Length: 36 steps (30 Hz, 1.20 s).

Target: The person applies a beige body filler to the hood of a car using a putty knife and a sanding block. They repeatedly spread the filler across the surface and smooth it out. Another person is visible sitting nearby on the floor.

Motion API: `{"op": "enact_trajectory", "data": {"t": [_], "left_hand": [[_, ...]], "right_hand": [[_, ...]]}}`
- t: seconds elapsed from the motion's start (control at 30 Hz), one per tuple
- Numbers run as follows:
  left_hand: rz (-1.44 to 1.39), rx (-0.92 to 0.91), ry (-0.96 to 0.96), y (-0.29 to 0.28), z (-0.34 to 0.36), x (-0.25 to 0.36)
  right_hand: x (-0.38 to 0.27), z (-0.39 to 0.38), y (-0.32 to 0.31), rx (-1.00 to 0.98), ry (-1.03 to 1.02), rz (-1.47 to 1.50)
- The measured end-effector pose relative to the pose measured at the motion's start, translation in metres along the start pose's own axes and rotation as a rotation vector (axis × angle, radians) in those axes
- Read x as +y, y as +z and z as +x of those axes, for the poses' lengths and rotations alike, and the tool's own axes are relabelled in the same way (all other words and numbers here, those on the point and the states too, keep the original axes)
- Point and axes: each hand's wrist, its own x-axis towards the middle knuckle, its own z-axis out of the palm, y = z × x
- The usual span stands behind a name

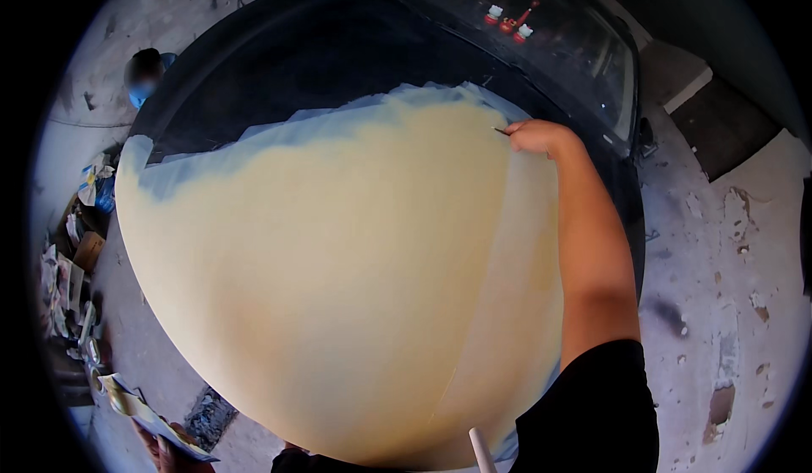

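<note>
A dark car hood point(279, 59) fills the middle, its near part coated in smooth cream-yellow filler point(355, 245) with a bluish-grey border. My right arm reaches far across it, and my right hand point(534, 137) is closed near the windshield end. Its fingers pinch a thin, dark-edged flat tool point(502, 131) against the filler's edge; the hand hides most of it. A paler strip of filler point(486, 304) runs from there toward me. At the lower left, my left hand point(161, 450) grips a flat board point(156, 422) with cream-coloured smears, off the hood's side.
Beyond the hood is the windshield point(541, 42), with small red and white figures behind it. Another person point(145, 76) is at the far left. Cluttered boxes and papers point(76, 262) line the left. A white rod-like thing point(482, 449) shows at the lower edge. The floor point(719, 304) is stained.
</note>
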Motion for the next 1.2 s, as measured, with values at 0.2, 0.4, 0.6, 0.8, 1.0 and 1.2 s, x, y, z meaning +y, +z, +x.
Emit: {"op": "enact_trajectory", "data": {"t": [0.2, 0.4, 0.6, 0.8, 1.0, 1.2], "left_hand": [[-0.025, 0.012, -0.031, 0.002, 0.0, 0.0], [-0.08, -0.133, -0.07, -0.006, 0.004, 0.007], [-0.08, -0.17, -0.115, -0.019, 0.004, 0.015], [-0.064, -0.244, -0.169, -0.043, 0.009, 0.021], [-0.099, -0.314, -0.206, -0.061, 0.01, 0.038], [-0.244, -0.508, -0.311, -0.098, 0.017, 0.045]], "right_hand": [[-0.009, -0.04, 0.018, 0.023, -0.063, -0.05], [0.003, -0.065, 0.047, 0.084, -0.125, -0.159], [-0.004, -0.104, 0.085, 0.098, -0.118, -0.111], [-0.013, -0.148, 0.129, 0.115, -0.039, -0.079], [-0.027, -0.199, 0.179, 0.144, -0.029, 0.0], [-0.04, -0.244, 0.23, 0.17, 0.054, -0.012]]}}
